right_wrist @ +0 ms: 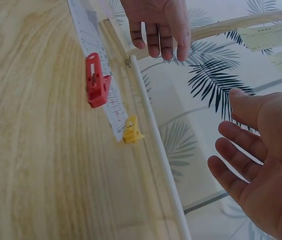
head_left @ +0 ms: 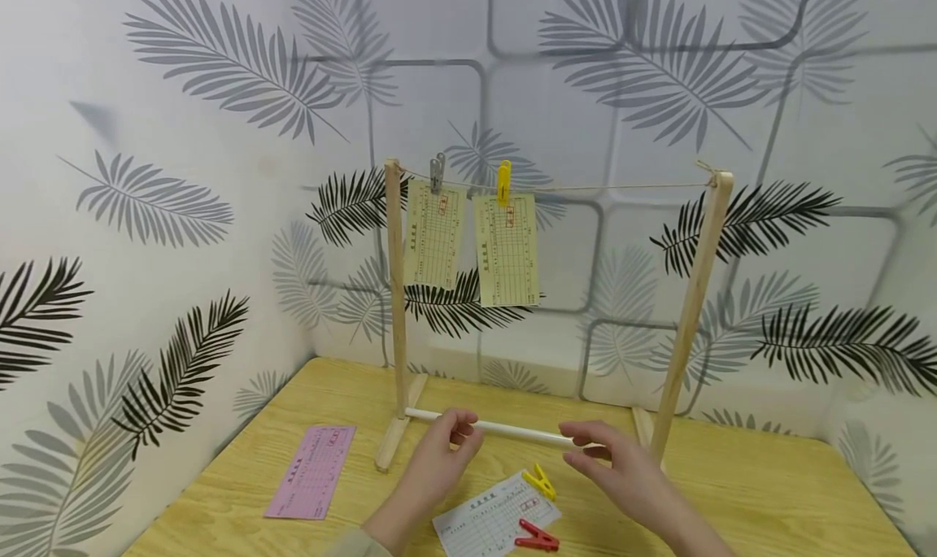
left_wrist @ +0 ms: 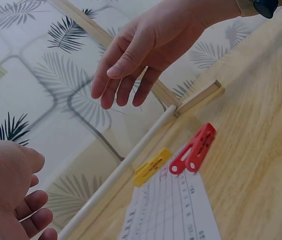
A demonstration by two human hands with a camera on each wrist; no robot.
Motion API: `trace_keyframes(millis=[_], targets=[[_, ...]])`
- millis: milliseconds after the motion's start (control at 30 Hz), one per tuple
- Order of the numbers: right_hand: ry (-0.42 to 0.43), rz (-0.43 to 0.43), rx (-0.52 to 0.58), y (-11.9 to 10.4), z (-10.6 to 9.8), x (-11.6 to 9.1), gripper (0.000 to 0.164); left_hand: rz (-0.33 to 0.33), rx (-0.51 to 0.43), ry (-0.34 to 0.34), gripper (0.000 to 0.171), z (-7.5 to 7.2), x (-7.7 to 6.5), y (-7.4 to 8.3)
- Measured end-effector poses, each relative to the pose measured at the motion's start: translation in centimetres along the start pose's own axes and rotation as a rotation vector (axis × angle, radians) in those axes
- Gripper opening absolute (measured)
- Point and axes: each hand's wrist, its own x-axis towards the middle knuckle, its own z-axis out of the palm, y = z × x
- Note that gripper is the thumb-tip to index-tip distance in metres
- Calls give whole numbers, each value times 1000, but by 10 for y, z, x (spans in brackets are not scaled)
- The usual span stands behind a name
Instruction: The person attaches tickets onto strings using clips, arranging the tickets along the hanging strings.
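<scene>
Both hands hover above the table, apart from each other, with nothing in them. My left hand and my right hand have relaxed, slightly bent fingers in front of the rack's white rod. Below and between them lies a white printed slip. A yellow clothespin is at its upper right corner, and a red clothespin is at its lower right. In the right wrist view the red clothespin and yellow clothespin appear beside the slip.
A wooden rack with a left post and right post carries a string. Two yellowish slips hang there, one under a grey clothespin, one under a yellow clothespin. A pink slip lies at the left of the table.
</scene>
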Motion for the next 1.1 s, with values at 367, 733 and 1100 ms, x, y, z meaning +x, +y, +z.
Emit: trace_keyframes(millis=[367,733,1100], targets=[[-69,2,78,25,18,-9,36,-54,18,-31,29,9,-12,-22],[-100,103,94,27,24,-7,40,-81,7,-121,30,6,-12,-32],[-177,120,101,37,31,-10,44,-55,117,-301,42,-4,-9,-39]])
